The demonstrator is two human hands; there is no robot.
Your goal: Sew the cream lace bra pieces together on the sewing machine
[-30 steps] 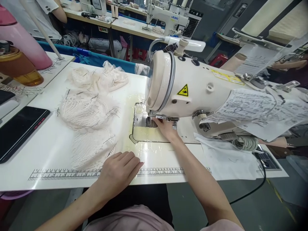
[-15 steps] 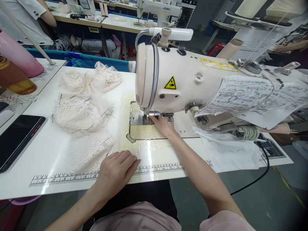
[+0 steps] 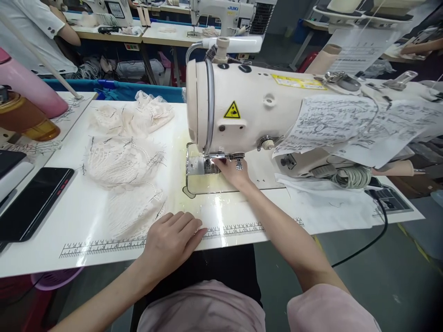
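Note:
My left hand (image 3: pixel 171 240) lies flat on the white sewing table (image 3: pixel 69 216), fingers together and stretched out over the printed ruler (image 3: pixel 104 246) at the front edge, holding nothing. My right hand (image 3: pixel 232 171) reaches under the head of the cream sewing machine (image 3: pixel 249 110), fingertips at the presser foot by the metal needle plate (image 3: pixel 195 168); its fingers are partly hidden. White lace pieces (image 3: pixel 121 161) with dark thread ends lie in a heap left of the machine, just beyond my left hand.
A black phone (image 3: pixel 34 203) lies at the table's left. An amber bottle (image 3: pixel 24 117) and a pink container (image 3: pixel 31 87) stand far left. Printed paper sheets (image 3: pixel 346 129) drape over the machine arm. A black cable (image 3: pixel 374 240) hangs right. Another person (image 3: pixel 31 27) sits behind.
The view has shifted, so the machine sits further left and higher in frame. Both hands stay where they were, the right at the presser foot, the left flat on the ruler.

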